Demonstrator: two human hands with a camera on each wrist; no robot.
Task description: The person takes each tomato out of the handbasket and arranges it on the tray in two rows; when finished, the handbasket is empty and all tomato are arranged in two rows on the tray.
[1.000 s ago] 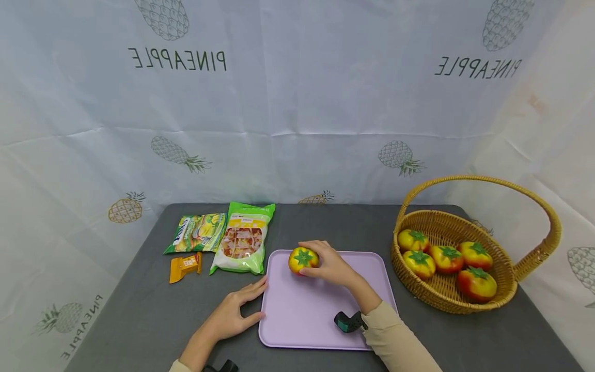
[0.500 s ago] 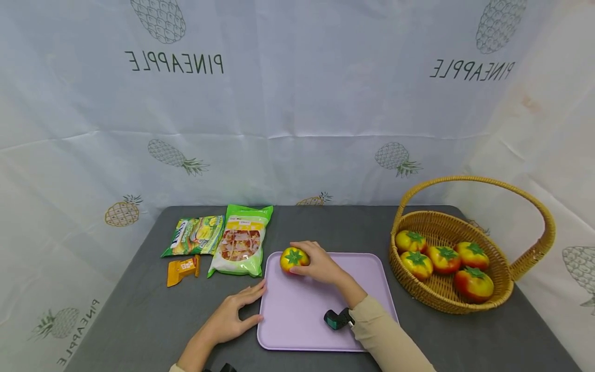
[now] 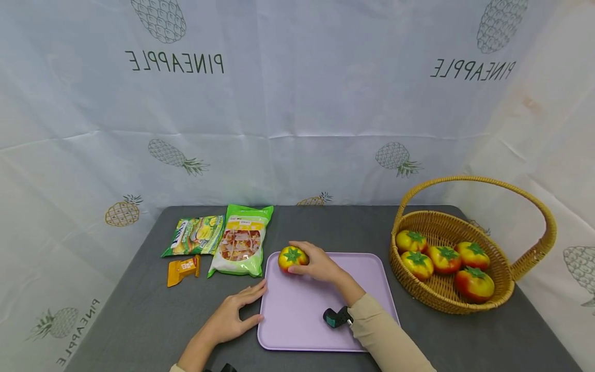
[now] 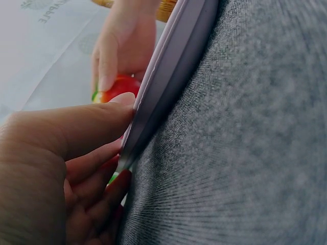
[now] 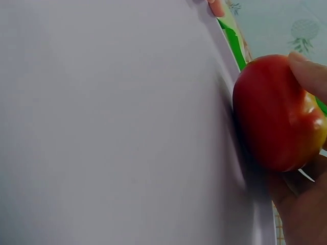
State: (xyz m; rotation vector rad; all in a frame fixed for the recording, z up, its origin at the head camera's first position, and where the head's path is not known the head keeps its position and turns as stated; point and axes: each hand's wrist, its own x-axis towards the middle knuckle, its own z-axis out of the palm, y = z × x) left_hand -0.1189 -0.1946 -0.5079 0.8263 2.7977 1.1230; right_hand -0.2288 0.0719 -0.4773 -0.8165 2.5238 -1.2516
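R hand (image 3: 319, 264): thumb & fingers clamped on red-yellow fruit (image 3: 289, 260) betw. them, purple tray (image 3: 302, 312) below. L hand (image 3: 230, 316): thumb & fingers apart, tips touching tray edge. Green pack (image 3: 240, 244) just past L fingertips; basket (image 3: 447, 228) well R of R fingers.

Dark grey surface (image 3: 139, 310) over here's got two green packets (image 3: 238, 245), a little orange packet (image 3: 180, 270), a lilac tray (image 3: 297, 310) and a wicker basket (image 3: 427, 294) on it.
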